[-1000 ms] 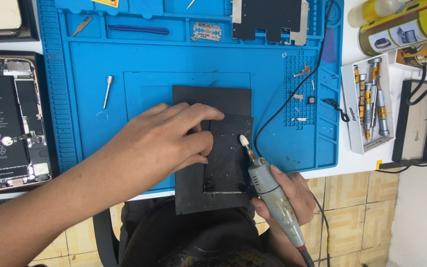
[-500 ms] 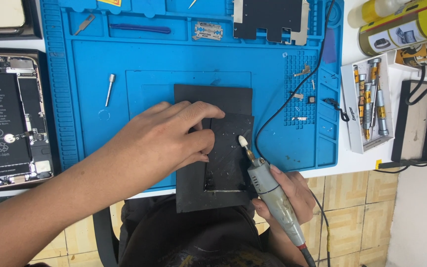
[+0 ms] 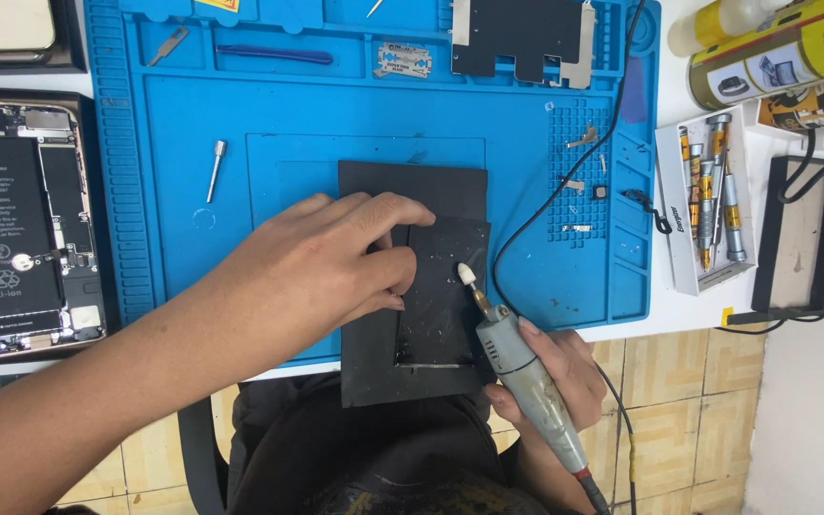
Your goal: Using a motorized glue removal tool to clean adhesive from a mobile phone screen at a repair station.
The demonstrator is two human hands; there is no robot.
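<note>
My left hand (image 3: 321, 262) lies flat on a black rectangular pad (image 3: 412, 191) in the middle of a blue work mat (image 3: 317, 105), its fingertips pressing a dark glossy panel (image 3: 441, 315) that rests on the pad. My right hand (image 3: 555, 367) grips a grey corded rotary tool (image 3: 526, 386) like a pen. The tool's pale tip (image 3: 466, 275) touches the panel's right part, just right of my left fingers.
An opened phone with its battery showing (image 3: 16, 229) lies left of the mat. A white tray of screwdrivers (image 3: 708, 200) and yellow bottles (image 3: 784, 48) stand at the right. On the mat lie a razor blade (image 3: 402, 59), a metal bit (image 3: 215, 170), a dark shield plate (image 3: 526, 38) and small screws.
The hands and the rotary tool hold almost the same pose; the tool's tip has shifted only slightly on the panel.
</note>
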